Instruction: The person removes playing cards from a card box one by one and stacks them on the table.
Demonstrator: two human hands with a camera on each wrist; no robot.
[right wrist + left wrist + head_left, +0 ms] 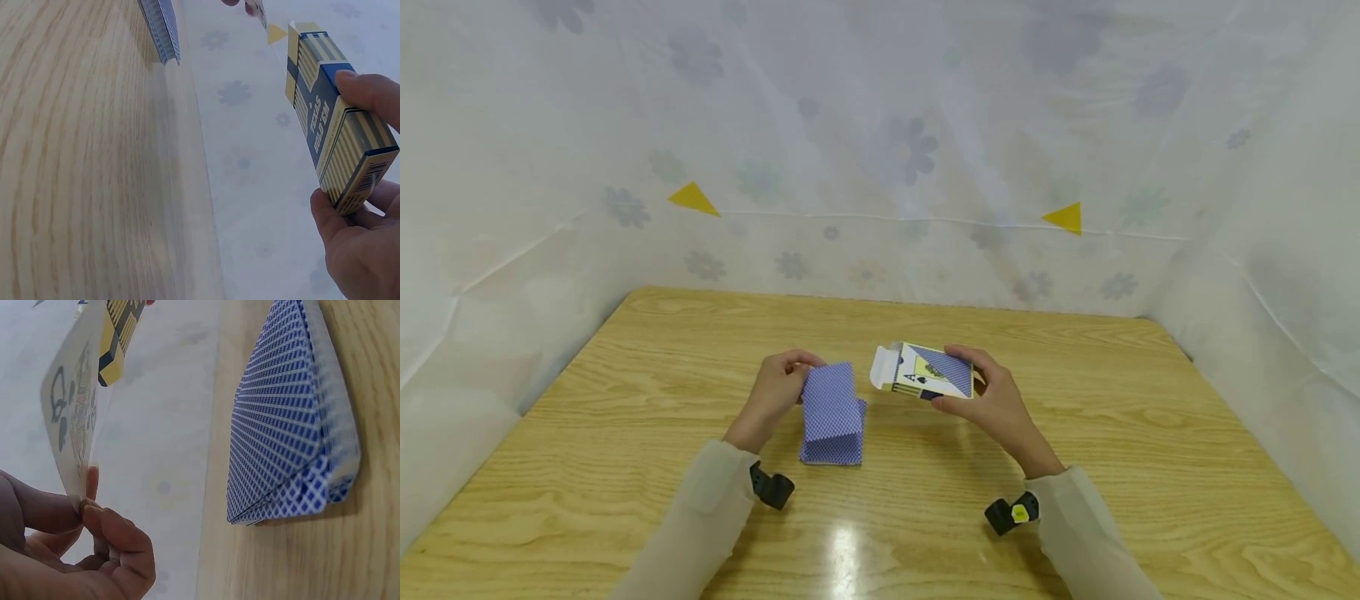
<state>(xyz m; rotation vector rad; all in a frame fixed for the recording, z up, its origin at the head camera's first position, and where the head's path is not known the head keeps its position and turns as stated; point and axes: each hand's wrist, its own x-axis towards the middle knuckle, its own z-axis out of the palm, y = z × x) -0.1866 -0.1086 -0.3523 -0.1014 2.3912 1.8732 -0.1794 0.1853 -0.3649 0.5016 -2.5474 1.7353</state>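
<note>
My left hand pinches a single playing card by its edge between thumb and fingers. In the left wrist view the card shows a queen face, held above the table. Below it lies a stack of blue-patterned cards, slightly uneven at the edges. My right hand grips a card box between thumb and fingers, raised off the table. The box's white flap stands out at its left end, facing the card. "Texas Hold 'Em" is printed on the box's side. The box's inside is hidden.
The wooden table reaches back to a pale floral sheet hanging behind and at both sides. Two yellow triangles are stuck on the sheet. A small black camera sits on each wrist.
</note>
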